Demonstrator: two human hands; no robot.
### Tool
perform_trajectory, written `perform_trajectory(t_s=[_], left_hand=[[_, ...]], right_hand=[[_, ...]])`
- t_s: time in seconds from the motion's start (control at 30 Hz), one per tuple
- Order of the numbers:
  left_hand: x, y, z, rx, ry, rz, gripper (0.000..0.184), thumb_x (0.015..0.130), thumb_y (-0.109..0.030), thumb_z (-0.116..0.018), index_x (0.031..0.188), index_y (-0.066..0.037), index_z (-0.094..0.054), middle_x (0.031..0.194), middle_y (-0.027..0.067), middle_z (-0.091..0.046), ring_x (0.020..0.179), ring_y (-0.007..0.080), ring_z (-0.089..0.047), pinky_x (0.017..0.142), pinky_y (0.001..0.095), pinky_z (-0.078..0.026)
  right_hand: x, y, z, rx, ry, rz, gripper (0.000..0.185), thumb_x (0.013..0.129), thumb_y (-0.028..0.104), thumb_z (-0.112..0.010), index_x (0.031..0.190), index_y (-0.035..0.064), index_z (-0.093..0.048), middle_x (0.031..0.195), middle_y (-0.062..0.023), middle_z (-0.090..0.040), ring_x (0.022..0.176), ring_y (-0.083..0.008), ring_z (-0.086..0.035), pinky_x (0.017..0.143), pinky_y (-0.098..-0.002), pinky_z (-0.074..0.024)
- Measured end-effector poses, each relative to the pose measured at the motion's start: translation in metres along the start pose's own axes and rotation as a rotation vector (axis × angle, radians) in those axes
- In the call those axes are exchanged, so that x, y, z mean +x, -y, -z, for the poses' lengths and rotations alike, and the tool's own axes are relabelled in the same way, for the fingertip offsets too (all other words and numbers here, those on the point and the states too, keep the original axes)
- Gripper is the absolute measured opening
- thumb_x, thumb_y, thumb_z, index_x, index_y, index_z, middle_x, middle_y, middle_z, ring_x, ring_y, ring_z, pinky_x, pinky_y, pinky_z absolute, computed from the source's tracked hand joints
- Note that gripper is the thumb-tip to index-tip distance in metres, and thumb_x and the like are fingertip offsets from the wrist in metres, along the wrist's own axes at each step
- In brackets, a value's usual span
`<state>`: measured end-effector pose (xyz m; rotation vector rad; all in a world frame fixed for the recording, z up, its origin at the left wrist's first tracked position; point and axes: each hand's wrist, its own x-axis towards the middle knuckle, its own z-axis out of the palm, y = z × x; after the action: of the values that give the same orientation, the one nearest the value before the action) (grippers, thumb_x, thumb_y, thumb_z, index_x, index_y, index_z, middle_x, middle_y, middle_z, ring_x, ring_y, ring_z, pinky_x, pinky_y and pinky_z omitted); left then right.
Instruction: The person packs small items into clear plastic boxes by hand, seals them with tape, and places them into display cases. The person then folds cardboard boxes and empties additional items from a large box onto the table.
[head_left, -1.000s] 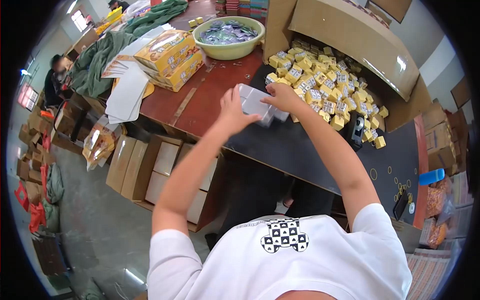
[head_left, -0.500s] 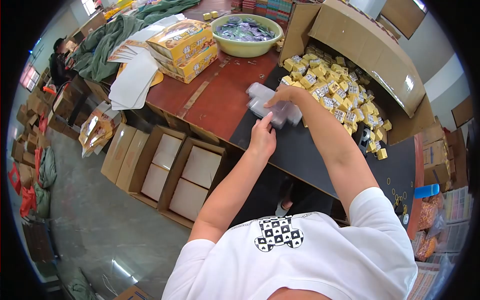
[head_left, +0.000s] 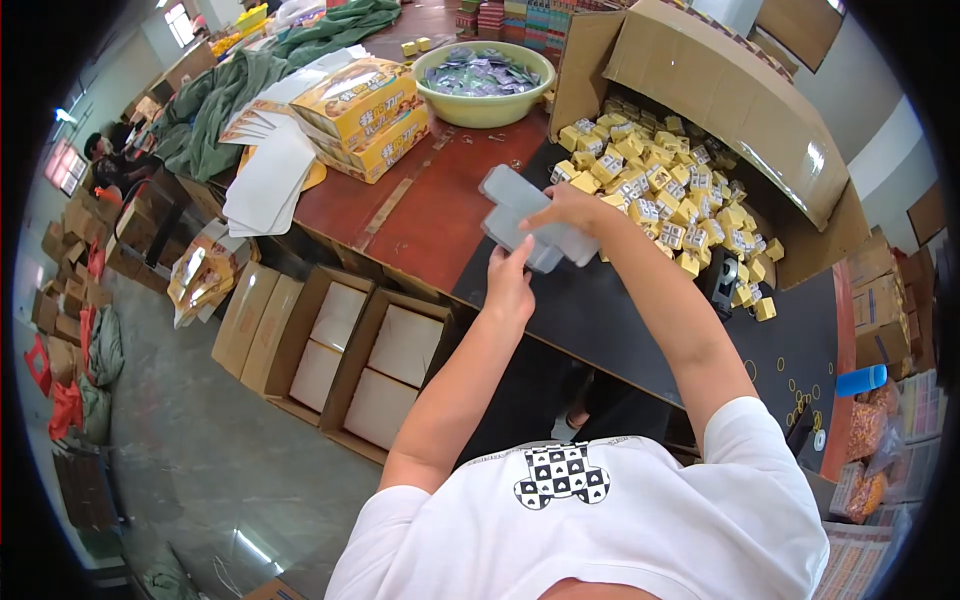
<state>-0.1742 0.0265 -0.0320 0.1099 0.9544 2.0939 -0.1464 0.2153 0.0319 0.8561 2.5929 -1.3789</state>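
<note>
Clear plastic trays [head_left: 512, 192] with rounded compartments are held above the black part of the table, between both hands. My left hand [head_left: 510, 280] grips their near edge, its thumb pointing up against the plastic. From the right, my right hand [head_left: 570, 210] pinches the trays, its fingers over their upper side. Just beyond my right hand lies a heap of small yellow cubes [head_left: 660, 180] with printed faces, spilling from a tipped cardboard box [head_left: 730, 90].
A pale green basin [head_left: 487, 112] of small packets and stacked yellow boxes [head_left: 365, 115] stand at the back. A black tape dispenser [head_left: 722, 285] sits beside the cubes. Open cartons [head_left: 385, 365] stand below the table's left edge. A blue bottle [head_left: 861, 380] is at the right.
My left hand has moved from the trays' left side to their near edge. My right hand has shifted across the trays, which have turned between the hands. The camera view has shifted too.
</note>
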Motion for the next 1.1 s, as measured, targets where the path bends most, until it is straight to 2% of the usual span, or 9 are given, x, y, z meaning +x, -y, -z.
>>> perform_trajectory(t_s=[0.03, 0.2, 0.37, 0.5, 0.57, 0.6, 0.67, 0.87, 1.1], left_hand=[[0.000, -0.006, -0.002, 0.006, 0.004, -0.003, 0.054, 0.093, -0.023, -0.071, 0.132, 0.005, -0.047, 0.130, 0.0205, -0.054, 0.122, 0.0260, -0.054, 0.108, 0.0391, -0.039], [-0.004, -0.026, -0.004, -0.042, -0.048, 0.048, 0.054, 0.090, -0.022, -0.074, 0.133, 0.002, -0.051, 0.124, 0.0183, -0.062, 0.111, 0.0296, -0.064, 0.099, 0.0427, -0.050], [0.012, -0.059, 0.006, 0.222, -0.063, 0.001, 0.054, 0.088, -0.022, -0.076, 0.130, 0.002, -0.054, 0.116, 0.0201, -0.066, 0.102, 0.0333, -0.069, 0.089, 0.0473, -0.056], [0.070, -0.100, 0.041, 0.260, 0.016, 0.105, 0.058, 0.084, -0.020, -0.077, 0.132, 0.005, -0.056, 0.119, 0.0240, -0.067, 0.104, 0.0361, -0.068, 0.087, 0.0504, -0.056], [0.093, -0.118, 0.047, 0.313, -0.006, 0.140, 0.059, 0.084, -0.019, -0.077, 0.133, 0.005, -0.055, 0.119, 0.0243, -0.067, 0.104, 0.0365, -0.068, 0.087, 0.0508, -0.056], [0.105, -0.127, 0.049, 0.363, -0.031, 0.168, 0.060, 0.083, -0.019, -0.077, 0.134, 0.005, -0.055, 0.120, 0.0245, -0.067, 0.105, 0.0368, -0.068, 0.087, 0.0512, -0.056], [0.129, -0.136, 0.046, 0.461, -0.079, 0.218, 0.063, 0.083, -0.018, -0.077, 0.135, 0.006, -0.054, 0.122, 0.0251, -0.066, 0.106, 0.0375, -0.068, 0.087, 0.0519, -0.056], [0.191, -0.100, 0.016, 0.459, -0.084, 0.291, 0.061, 0.082, -0.016, -0.077, 0.134, 0.007, -0.054, 0.122, 0.0248, -0.066, 0.108, 0.0378, -0.067, 0.088, 0.0537, -0.057], [0.208, -0.039, -0.033, 0.032, -0.377, 0.017, 0.052, 0.088, -0.016, -0.074, 0.132, 0.003, -0.055, 0.126, 0.0226, -0.064, 0.108, 0.0369, -0.068, 0.087, 0.0540, -0.059]], right_hand=[[-0.006, 0.002, -0.002, 0.004, -0.004, 0.004, 0.081, 0.066, 0.046, -0.091, 0.116, -0.0119, -0.067, 0.110, -0.0165, -0.072, 0.095, -0.0271, -0.071, 0.087, -0.0374, -0.0561], [-0.032, 0.015, -0.026, 0.649, 0.114, -0.099, 0.069, 0.073, 0.039, -0.090, 0.119, -0.0068, -0.066, 0.113, -0.0144, -0.071, 0.096, -0.0262, -0.069, 0.091, -0.0384, -0.0535], [-0.039, 0.023, -0.044, 1.030, 0.112, -0.158, 0.049, 0.086, 0.036, -0.080, 0.115, -0.0026, -0.071, 0.106, -0.0116, -0.073, 0.087, -0.0175, -0.069, 0.080, -0.0320, -0.0556], [-0.044, -0.005, -0.072, 0.824, -0.240, 0.259, 0.036, 0.093, 0.032, -0.075, 0.114, 0.0026, -0.072, 0.104, -0.0080, -0.073, 0.085, -0.0150, -0.067, 0.081, -0.0273, -0.0525], [-0.076, -0.020, -0.071, 0.561, 0.020, 0.235, 0.036, 0.096, 0.026, -0.072, 0.121, -0.0001, -0.069, 0.127, -0.0114, -0.067, 0.108, -0.0229, -0.065, 0.097, -0.0317, -0.0492], [-0.088, -0.031, -0.078, 0.564, 0.017, 0.232, 0.036, 0.096, 0.026, -0.072, 0.121, -0.0001, -0.069, 0.127, -0.0114, -0.067, 0.108, -0.0229, -0.065, 0.097, -0.0317, -0.0492], [-0.106, -0.048, -0.093, -0.059, -0.279, 0.504, 0.029, 0.091, 0.019, -0.075, 0.115, 0.0037, -0.072, 0.123, -0.0064, -0.068, 0.112, -0.0252, -0.060, 0.100, -0.0342, -0.0463], [-0.113, -0.060, -0.111, -0.149, -0.430, 0.638, 0.028, 0.083, 0.012, -0.077, 0.110, 0.0051, -0.073, 0.120, -0.0034, -0.067, 0.112, -0.0258, -0.058, 0.100, -0.0369, -0.0458], [-0.111, -0.056, -0.105, -0.149, -0.406, 0.606, 0.028, 0.081, 0.009, -0.076, 0.109, 0.0064, -0.074, 0.121, -0.0025, -0.066, 0.114, -0.0250, -0.057, 0.100, -0.0377, -0.0444]])
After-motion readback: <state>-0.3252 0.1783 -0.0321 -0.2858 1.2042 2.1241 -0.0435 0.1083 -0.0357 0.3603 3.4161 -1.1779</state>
